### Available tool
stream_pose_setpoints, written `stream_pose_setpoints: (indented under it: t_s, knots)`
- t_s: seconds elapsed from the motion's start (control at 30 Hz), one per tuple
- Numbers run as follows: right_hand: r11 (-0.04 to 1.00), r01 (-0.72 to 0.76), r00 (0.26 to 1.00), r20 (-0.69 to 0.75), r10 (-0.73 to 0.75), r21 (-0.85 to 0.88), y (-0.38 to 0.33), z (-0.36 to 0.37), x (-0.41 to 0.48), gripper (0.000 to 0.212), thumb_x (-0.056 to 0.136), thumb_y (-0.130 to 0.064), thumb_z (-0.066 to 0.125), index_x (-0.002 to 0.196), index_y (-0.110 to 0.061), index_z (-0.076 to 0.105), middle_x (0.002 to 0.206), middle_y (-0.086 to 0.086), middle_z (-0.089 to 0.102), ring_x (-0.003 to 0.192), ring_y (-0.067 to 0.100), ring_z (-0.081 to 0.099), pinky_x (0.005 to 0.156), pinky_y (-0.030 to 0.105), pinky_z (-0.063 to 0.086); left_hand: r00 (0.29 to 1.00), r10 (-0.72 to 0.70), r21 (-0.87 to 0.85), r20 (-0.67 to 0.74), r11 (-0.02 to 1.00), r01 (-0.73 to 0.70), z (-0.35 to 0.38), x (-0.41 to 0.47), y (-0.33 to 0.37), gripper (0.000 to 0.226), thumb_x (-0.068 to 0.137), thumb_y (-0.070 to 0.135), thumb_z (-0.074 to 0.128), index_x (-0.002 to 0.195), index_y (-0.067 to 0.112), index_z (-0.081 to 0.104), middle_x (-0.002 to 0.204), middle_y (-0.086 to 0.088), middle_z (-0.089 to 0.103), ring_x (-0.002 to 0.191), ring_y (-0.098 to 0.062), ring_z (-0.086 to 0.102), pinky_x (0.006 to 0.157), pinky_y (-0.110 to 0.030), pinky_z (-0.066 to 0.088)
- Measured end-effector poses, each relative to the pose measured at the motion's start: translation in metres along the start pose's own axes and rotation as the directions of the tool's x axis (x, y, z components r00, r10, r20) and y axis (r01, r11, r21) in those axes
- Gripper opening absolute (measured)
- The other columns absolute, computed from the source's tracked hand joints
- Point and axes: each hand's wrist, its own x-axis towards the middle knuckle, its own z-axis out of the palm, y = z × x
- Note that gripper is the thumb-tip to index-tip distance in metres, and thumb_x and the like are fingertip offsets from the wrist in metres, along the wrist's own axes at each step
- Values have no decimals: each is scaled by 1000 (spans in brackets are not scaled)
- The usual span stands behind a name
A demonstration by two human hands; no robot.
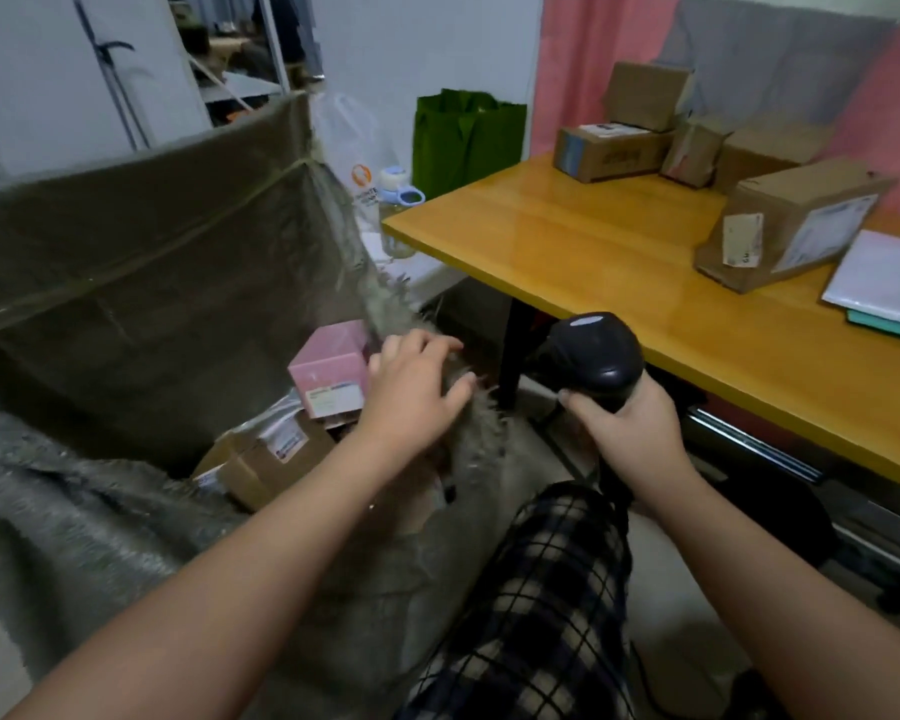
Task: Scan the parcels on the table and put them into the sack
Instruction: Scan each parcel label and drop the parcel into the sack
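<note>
Although the sack [141, 283] fills the left of the view, its lower depths are dark and its near wall is cut off by the frame, so only a pink box [328, 368] and a brown labelled carton [268, 454] can be made out inside. The labels on every parcel are too blurred to read. The left hand [411, 392] is spread open with fingers loose over the frayed rim of the sack, gripping nothing, the pink box just beside its fingertips. The right hand [627, 428] is closed around the handle of a black scanner [596, 356], whose head points up and away. On the yellow table [567, 246], well apart from both hands, lie several cardboard parcels [791, 226] and a white mailer [884, 280] clipped by the right edge.
</note>
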Motion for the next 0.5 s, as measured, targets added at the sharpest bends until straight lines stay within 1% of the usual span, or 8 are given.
stream_pose_setpoints:
  t_s: [0.07,0.13,0.17,0.2,0.3,0.37,0.43,0.5]
  knots:
    - [999,-17,998,-68,20,40,-2,-27,13,27,79,-23,77,102,-14,66,85,-2,67,83,16,63,71,25,47,997,71,-56,9,996,-71,8,18,30,38,92,41,54,126,24,56,122,1,52,120,-23,37,95,-36,28]
    - [998,-28,991,-133,35,51,-4,-55,26,18,81,-23,75,91,-10,67,66,0,66,64,16,65,62,28,50,986,164,-117,16,980,-161,19,36,61,34,94,38,53,124,24,58,120,2,52,119,-21,37,95,-33,25]
    - [998,-38,984,-170,46,50,-4,-68,32,18,81,-24,74,88,-10,67,61,-1,64,57,15,63,59,27,49,977,211,-145,12,968,-207,25,45,77,31,95,37,52,122,23,59,118,2,53,118,-20,38,93,-32,24]
    - [997,-49,976,-210,59,55,-4,-80,37,17,80,-25,74,86,-10,66,60,-1,63,57,15,63,59,28,47,969,248,-169,6,955,-243,31,54,93,30,95,37,52,120,22,60,117,3,53,117,-20,38,92,-31,23]
    - [996,-52,943,-326,71,67,0,-115,50,13,78,-28,76,77,-21,65,62,-6,61,65,19,61,63,32,47,948,317,-228,8,924,-307,54,81,139,29,95,37,53,119,23,60,118,2,54,116,-21,40,93,-32,27]
    - [989,-75,919,-376,117,124,2,-133,58,20,79,-29,76,68,-20,62,50,-6,57,54,21,59,59,38,48,938,346,-250,15,910,-331,70,100,170,31,94,36,54,121,22,59,121,-1,51,116,-23,41,95,-35,31]
    - [974,-95,899,-402,173,207,0,-146,68,26,80,-28,74,61,-17,59,41,-4,52,44,21,54,53,38,47,936,351,-263,-6,903,-340,84,119,199,38,92,36,57,126,20,55,128,-4,46,120,-26,38,98,-36,31]
    - [985,-67,898,-421,129,158,-4,-158,81,26,80,-30,73,61,-19,59,41,-6,52,43,18,54,52,36,48,940,336,-264,-63,902,-341,94,138,226,48,90,37,59,132,16,49,138,-8,38,127,-29,33,103,-38,29]
